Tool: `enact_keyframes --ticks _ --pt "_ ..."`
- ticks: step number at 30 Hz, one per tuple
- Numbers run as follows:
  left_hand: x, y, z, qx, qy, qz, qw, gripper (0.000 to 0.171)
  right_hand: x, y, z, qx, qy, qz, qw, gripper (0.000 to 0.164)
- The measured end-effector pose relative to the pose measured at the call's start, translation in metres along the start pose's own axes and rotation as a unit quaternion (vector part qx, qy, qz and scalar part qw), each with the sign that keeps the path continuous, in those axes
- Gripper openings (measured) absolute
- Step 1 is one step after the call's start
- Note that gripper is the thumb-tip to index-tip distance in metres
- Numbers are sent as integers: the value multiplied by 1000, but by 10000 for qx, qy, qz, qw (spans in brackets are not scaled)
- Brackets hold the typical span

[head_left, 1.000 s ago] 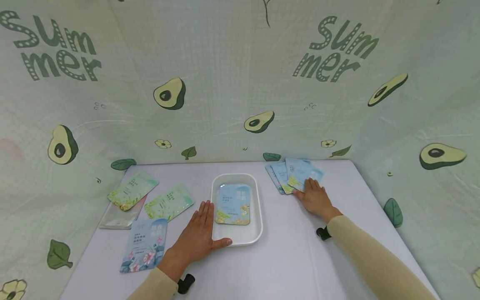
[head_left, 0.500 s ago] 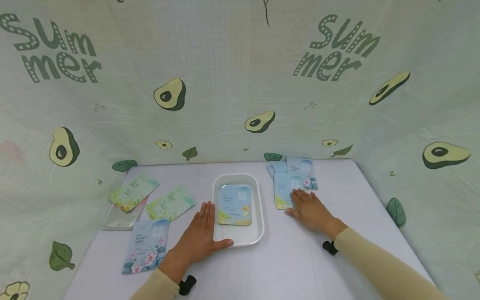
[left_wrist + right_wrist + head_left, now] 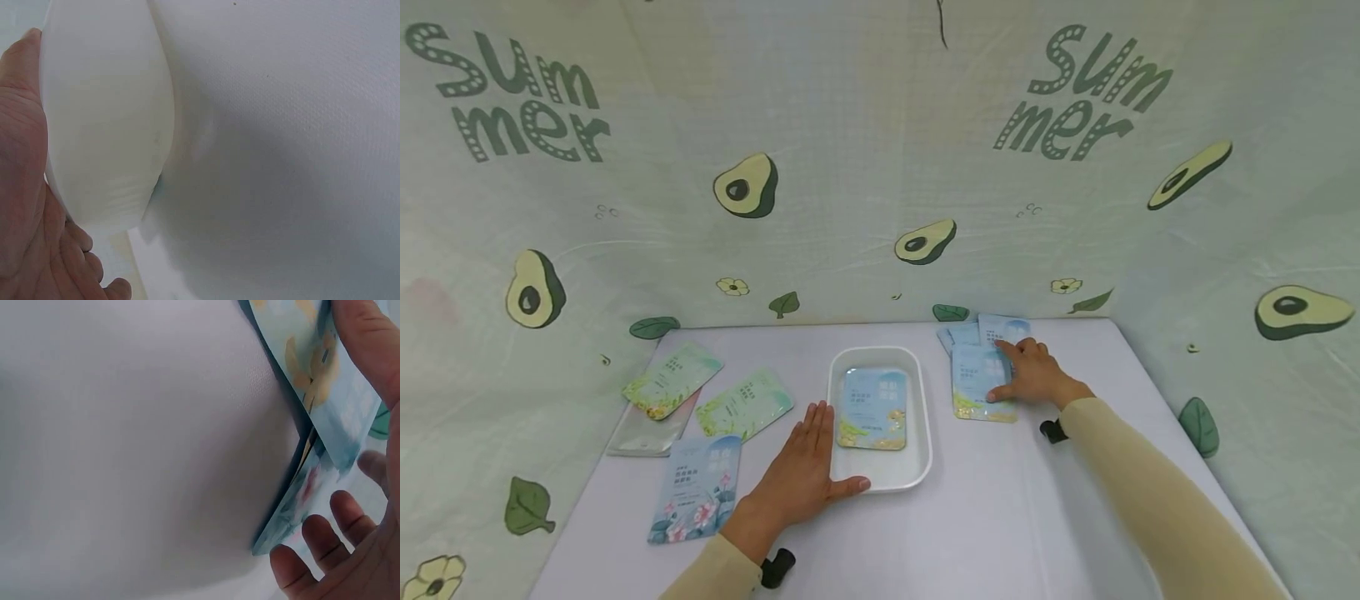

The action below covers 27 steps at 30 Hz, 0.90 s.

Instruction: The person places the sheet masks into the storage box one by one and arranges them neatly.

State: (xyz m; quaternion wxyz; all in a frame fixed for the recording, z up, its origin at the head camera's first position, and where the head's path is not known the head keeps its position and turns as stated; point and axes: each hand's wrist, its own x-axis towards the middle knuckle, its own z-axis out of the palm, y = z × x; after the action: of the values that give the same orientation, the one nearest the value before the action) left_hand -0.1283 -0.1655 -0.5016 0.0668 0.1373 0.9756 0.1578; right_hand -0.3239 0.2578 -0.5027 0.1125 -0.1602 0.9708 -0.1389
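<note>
In the head view my left hand (image 3: 796, 471) lies with straight fingers along the left wall of a white plastic tray (image 3: 882, 477), its thumb at the front rim. A blue sachet (image 3: 871, 408) with yellow flowers lies inside the tray. My right hand (image 3: 1037, 375) is over a group of sachets at the back right. Its thumb touches a blue sachet with yellow flowers (image 3: 973, 385), and its fingers spread over the sachet behind (image 3: 1003, 323). In the right wrist view, the fingers (image 3: 325, 540) stand apart beside a pink-flowered sachet (image 3: 299, 497).
On the left lie two green sachets (image 3: 676, 379) (image 3: 745, 404), a silvery sachet (image 3: 643, 433) partly under one of them, and a blue sachet with pink flowers (image 3: 696, 492). An avocado-print cloth (image 3: 827, 167) hangs behind the white table (image 3: 947, 542).
My right hand first drew the yellow-flowered blue sachet toward the front, uncovering a pink-flowered one, then reached back over that one. My left hand has stayed against the tray.
</note>
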Motion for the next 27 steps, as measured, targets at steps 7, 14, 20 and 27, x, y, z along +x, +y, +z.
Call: enact_keyframes --ticks 7,14,20,27 --pt "0 2 0 2 -53 -18 10000 127 -3 -4 4 -23 434 -56 9990 108" --pt "-1 3 -3 -60 -3 -82 9999 128 -10 -12 8 -242 843 -300 9957 102" --pt "-3 3 -4 -63 21 -32 10000 127 -11 -14 8 -181 595 -114 9980 119" --pt "-3 5 -6 -85 16 -21 10000 127 -8 -13 8 -205 363 -7 9991 116"
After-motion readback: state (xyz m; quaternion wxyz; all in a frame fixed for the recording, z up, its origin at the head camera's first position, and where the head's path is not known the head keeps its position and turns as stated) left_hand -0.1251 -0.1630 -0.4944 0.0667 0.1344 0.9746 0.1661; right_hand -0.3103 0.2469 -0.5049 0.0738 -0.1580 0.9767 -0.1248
